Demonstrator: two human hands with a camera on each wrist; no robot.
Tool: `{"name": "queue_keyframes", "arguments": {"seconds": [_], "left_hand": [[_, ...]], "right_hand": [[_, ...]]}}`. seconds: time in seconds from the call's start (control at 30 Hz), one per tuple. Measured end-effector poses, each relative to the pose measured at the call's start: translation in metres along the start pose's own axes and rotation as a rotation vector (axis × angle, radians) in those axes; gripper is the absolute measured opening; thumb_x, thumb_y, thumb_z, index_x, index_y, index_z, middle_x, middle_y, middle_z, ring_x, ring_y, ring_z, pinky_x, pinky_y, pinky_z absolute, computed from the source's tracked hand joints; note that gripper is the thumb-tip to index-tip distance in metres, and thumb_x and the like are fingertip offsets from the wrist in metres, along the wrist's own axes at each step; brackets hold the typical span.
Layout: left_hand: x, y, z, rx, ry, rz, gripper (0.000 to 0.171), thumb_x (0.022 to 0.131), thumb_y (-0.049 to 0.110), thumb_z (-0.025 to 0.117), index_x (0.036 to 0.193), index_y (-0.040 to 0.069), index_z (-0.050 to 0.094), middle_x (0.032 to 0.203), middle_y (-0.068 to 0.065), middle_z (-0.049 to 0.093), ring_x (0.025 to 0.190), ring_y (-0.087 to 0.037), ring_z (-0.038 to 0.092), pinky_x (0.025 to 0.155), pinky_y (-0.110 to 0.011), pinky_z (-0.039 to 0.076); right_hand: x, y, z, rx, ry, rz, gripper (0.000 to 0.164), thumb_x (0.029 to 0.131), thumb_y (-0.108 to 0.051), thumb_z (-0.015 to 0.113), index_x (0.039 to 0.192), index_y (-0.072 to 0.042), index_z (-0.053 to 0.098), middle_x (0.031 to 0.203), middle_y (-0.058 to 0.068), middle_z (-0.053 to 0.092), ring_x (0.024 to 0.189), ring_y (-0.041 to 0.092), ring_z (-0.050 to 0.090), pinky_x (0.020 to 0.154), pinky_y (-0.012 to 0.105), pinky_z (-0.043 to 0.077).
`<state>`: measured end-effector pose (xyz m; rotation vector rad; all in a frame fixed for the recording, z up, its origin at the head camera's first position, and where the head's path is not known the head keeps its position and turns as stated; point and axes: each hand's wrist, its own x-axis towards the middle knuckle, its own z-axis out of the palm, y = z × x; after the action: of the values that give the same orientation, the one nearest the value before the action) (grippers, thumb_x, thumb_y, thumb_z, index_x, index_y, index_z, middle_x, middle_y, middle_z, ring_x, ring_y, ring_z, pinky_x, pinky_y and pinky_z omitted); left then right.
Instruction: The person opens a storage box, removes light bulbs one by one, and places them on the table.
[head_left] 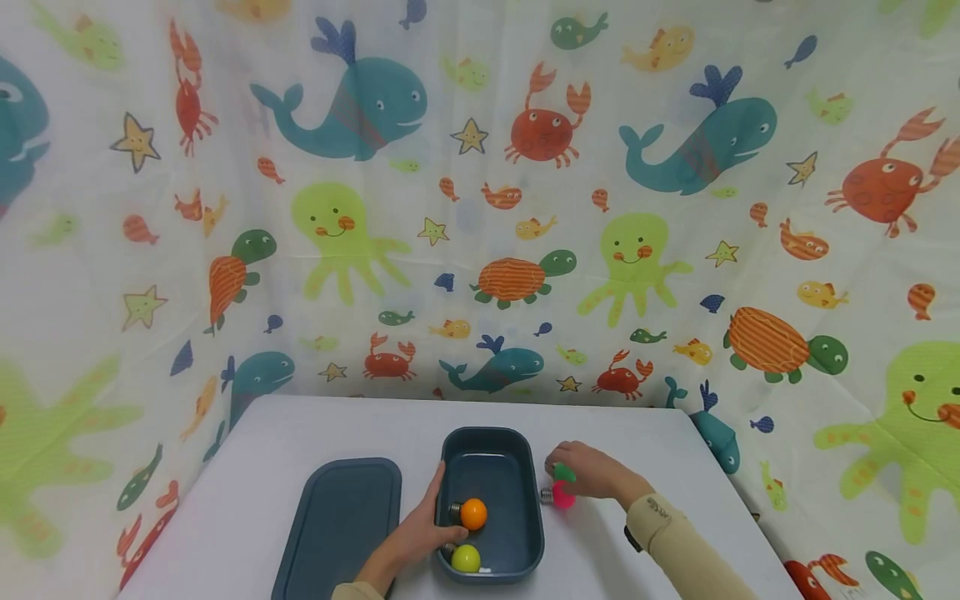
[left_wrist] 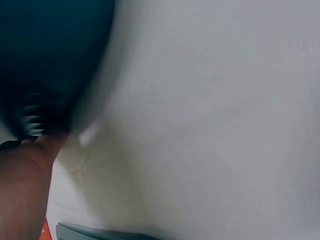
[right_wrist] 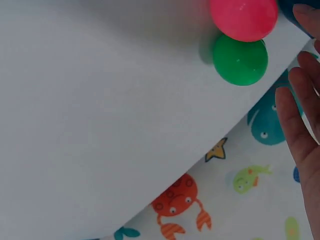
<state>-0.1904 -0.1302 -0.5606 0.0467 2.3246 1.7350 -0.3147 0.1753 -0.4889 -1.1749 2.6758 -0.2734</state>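
A: Starting from the left, what lies there?
B: A flat dark lid (head_left: pixel 341 525) on the white counter (head_left: pixel 322 429), its near edge cut off by the frame.
A: And the left hand (head_left: pixel 420 532)?
B: Just right of the lid, coming in from below. Its fingers lie along the outside of the container's left wall and its thumb crosses the rim, so it is grasping the dark blue container (head_left: pixel 491 479).
A: What's inside?
B: An orange bulb (head_left: pixel 474 514) with its threaded base to the left, and nearer the person a yellow bulb (head_left: pixel 466 559). The thumb partly covers the yellow one's base.
A: Next, going right?
B: A pink bulb (head_left: pixel 564 495) on the counter, just outside the right wall, base toward the container. A green bulb (right_wrist: pixel 240 60) sits beside it; its base is hidden.
A: The right hand (head_left: pixel 592 471)?
B: Reaching in from the right, over the green bulb in the head view. The right wrist view shows its fingers loose and spread, released, near the green bulb.
A: Anything unclear?
B: The left wrist view is blurred, the container dark and cropped.
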Motion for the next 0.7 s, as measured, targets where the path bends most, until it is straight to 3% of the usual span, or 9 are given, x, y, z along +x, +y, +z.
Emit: {"name": "queue_keyframes", "arguments": {"seconds": [0.17, 0.33, 0.7], "left_hand": [[0.0, 0.0, 0.0, -0.004, -0.003, 0.01, 0.113, 0.082, 0.022, 0.078, 0.157, 0.013, -0.006, 0.16, -0.027, 0.005, 0.142, -0.052, 0.015, 0.107, -0.074, 0.015], [0.001, -0.002, 0.0, -0.002, -0.001, 0.016, 0.113, 0.082, 0.021, 0.078, 0.157, 0.014, -0.006, 0.16, -0.027, 0.005, 0.142, -0.052, 0.015, 0.106, -0.074, 0.015], [0.001, -0.001, -0.001, -0.009, -0.011, -0.004, 0.114, 0.082, 0.024, 0.078, 0.157, 0.013, -0.006, 0.16, -0.026, 0.004, 0.142, -0.052, 0.014, 0.107, -0.074, 0.014]], "right_hand": [[0.007, -0.007, -0.007, 0.104, 0.047, 0.077, 0.049, 0.081, -0.014, 0.08, 0.125, -0.008, 0.061, 0.123, 0.009, 0.059, 0.117, 0.03, 0.054, 0.097, 0.05, 0.049], [0.013, -0.018, -0.015, 0.132, 0.082, 0.057, 0.055, 0.082, -0.014, 0.078, 0.132, -0.006, 0.056, 0.128, 0.012, 0.055, 0.119, 0.032, 0.052, 0.098, 0.05, 0.048], [0.023, -0.04, -0.019, 0.2, 0.054, 0.066, 0.063, 0.082, -0.019, 0.079, 0.137, -0.003, 0.051, 0.132, 0.015, 0.054, 0.119, 0.031, 0.052, 0.096, 0.049, 0.05]]}}
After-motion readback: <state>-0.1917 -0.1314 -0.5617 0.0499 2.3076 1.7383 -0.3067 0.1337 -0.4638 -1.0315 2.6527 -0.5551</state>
